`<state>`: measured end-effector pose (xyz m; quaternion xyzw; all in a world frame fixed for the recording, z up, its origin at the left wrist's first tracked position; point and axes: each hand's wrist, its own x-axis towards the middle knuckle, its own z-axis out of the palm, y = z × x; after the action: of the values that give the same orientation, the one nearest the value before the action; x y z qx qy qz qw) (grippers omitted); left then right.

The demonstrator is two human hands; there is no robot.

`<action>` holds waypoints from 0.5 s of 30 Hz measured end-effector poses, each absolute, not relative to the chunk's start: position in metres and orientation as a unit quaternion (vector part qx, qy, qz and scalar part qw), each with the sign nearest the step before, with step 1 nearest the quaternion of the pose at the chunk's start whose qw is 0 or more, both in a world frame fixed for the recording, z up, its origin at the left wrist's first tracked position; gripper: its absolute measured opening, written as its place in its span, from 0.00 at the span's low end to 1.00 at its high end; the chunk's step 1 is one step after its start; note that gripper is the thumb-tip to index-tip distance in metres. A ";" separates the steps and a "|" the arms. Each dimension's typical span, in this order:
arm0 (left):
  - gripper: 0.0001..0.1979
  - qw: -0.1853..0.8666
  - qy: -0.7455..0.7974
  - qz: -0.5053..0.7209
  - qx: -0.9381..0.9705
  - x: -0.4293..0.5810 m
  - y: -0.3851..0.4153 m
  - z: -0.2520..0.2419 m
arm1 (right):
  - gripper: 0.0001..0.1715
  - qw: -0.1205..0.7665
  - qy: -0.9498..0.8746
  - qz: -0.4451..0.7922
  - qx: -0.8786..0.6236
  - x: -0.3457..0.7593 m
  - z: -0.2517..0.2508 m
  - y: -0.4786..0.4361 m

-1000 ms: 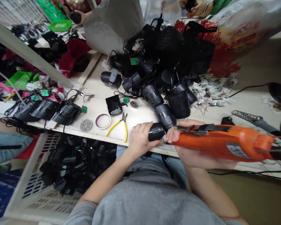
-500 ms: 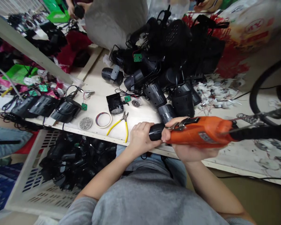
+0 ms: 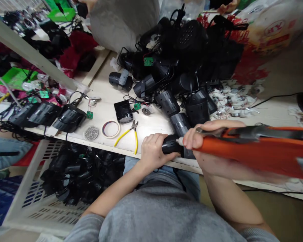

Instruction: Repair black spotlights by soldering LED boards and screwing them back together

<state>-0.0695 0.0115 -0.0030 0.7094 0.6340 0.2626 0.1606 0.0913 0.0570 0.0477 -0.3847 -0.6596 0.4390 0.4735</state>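
Near the bench's front edge, my left hand [image 3: 153, 149] is closed around a black cylindrical housing [image 3: 170, 144], which lies on its side. My right hand [image 3: 214, 148] wraps round an orange electric screwdriver [image 3: 252, 151], held almost level. The screwdriver's pale tip meets the right end of the housing; the exact contact point is too small to make out. Left of my hands lie yellow-handled cutting pliers [image 3: 131, 132] with their handles spread. Past them are a roll of tape [image 3: 111, 129] and a round dish of small metal screws [image 3: 91, 133].
Black housings [image 3: 168, 102] with cables are heaped behind my hands. White parts with wires [image 3: 232, 99] lie to the right. More housings [image 3: 69, 117] line the left bench edge. Below stands a white basket [image 3: 22, 205] of black parts. A person's hand [image 3: 226, 7] shows at the back.
The orange screwdriver and my right hand have shifted right and come nearer the camera, and the tip now shows against the housing. My left hand has barely moved.
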 end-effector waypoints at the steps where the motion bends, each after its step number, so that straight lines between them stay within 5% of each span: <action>1: 0.32 0.160 0.632 0.260 0.712 -0.070 0.011 -0.003 | 0.46 0.523 -0.613 0.457 -0.376 0.085 0.050 0.062; 7: 0.36 0.126 0.623 0.279 0.720 -0.069 0.011 -0.010 | 0.53 0.665 -0.475 0.507 -0.274 0.049 0.042 0.076; 15: 0.39 0.118 0.601 0.298 0.732 -0.070 0.010 -0.016 | 0.52 0.617 -0.434 0.602 -0.261 0.045 0.038 0.095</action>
<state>-0.0698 0.0099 -0.0164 0.7324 0.6006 0.2982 0.1183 0.0447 0.0950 0.0381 -0.2612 -0.4338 0.6022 0.6172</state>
